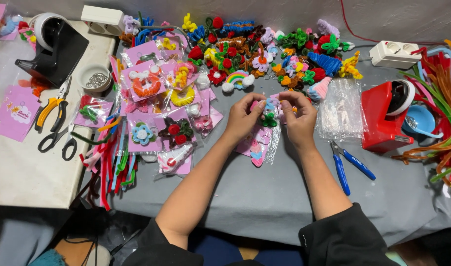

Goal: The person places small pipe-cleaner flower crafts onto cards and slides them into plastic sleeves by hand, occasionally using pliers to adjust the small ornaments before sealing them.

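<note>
My left hand (243,117) and my right hand (299,116) meet over the grey cloth, both pinching a small pipe-cleaner flower charm (270,112) with blue petals and green leaves. Under it lies a pink backing card in a clear sleeve (257,148). A heap of coloured pipe-cleaner charms (265,51) lies just beyond my hands. To the left sits a spread of packed charms on pink cards (159,103).
Blue-handled pliers (347,165) lie right of my right hand, beside clear bags (341,111) and a red tape dispenser (385,116). Loose pipe cleaners (439,93) fill the far right. On the white table at left are a black tape dispenser (55,47), orange pliers (50,108), scissors (58,140) and a bowl of rings (96,79).
</note>
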